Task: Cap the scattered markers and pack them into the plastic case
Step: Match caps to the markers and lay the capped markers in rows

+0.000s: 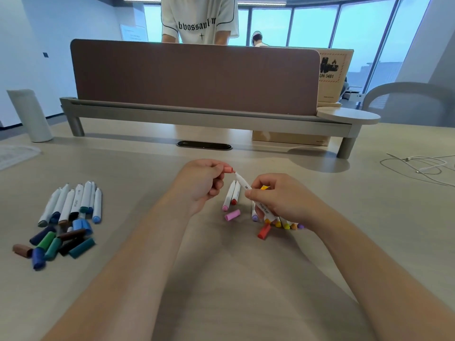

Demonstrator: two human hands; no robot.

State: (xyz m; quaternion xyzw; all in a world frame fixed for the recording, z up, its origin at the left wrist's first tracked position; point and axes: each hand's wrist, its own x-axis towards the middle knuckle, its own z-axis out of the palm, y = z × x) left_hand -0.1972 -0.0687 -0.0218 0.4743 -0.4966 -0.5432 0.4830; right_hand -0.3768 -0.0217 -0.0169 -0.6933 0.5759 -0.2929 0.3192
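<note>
Marker: one white marker [240, 180], held tilted above the middle of the counter, with a salmon cap [229, 170] at its tip.
Left fingers: left hand [202, 183] curled, pinching the salmon cap.
Right fingers: right hand [280, 200] wrapped round the barrel.
Close by: two lying markers [232, 195], one pink cap [232, 215], one red cap [264, 231]; more markers lie half hidden under the right hand, count unclear.
Left group: about seven markers [73, 203], about ten loose caps [56, 242].
Counter: beige [246, 303].
Room: brown divider [197, 77], cardboard box [336, 70], tall windows [315, 25].
</note>
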